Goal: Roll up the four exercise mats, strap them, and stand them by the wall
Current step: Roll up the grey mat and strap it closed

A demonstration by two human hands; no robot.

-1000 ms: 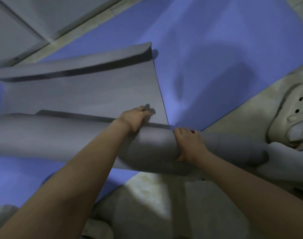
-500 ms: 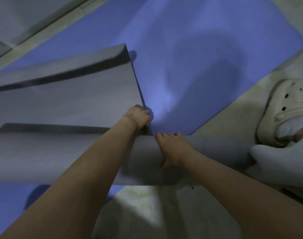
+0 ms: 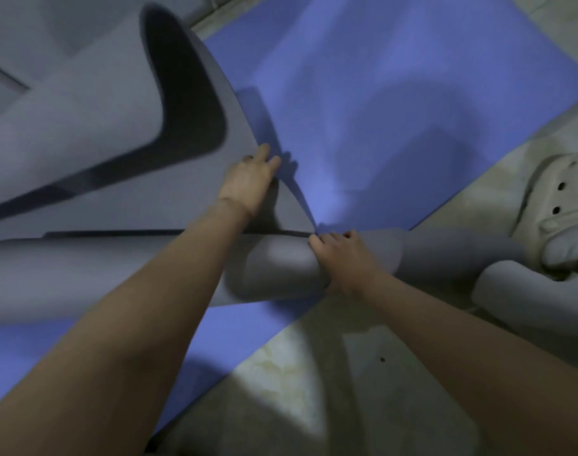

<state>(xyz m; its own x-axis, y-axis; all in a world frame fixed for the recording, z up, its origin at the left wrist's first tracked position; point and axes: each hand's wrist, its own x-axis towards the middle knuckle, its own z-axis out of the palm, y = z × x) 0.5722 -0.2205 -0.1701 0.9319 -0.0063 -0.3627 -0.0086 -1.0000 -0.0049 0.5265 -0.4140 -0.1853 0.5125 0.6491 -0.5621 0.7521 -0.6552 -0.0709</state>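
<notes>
The grey mat (image 3: 67, 271) is matte. Its near end is wound into a thick roll lying left to right, and its far end curls up, showing a darker underside. It lies over one blue mat (image 3: 396, 110), so two mats are plainly seen. The left grip (image 3: 248, 182) presses flat-fingered on the unrolled sheet, and the right grip (image 3: 343, 258) curls over the roll. One beige clog (image 3: 557, 199) sits on the right.
</notes>
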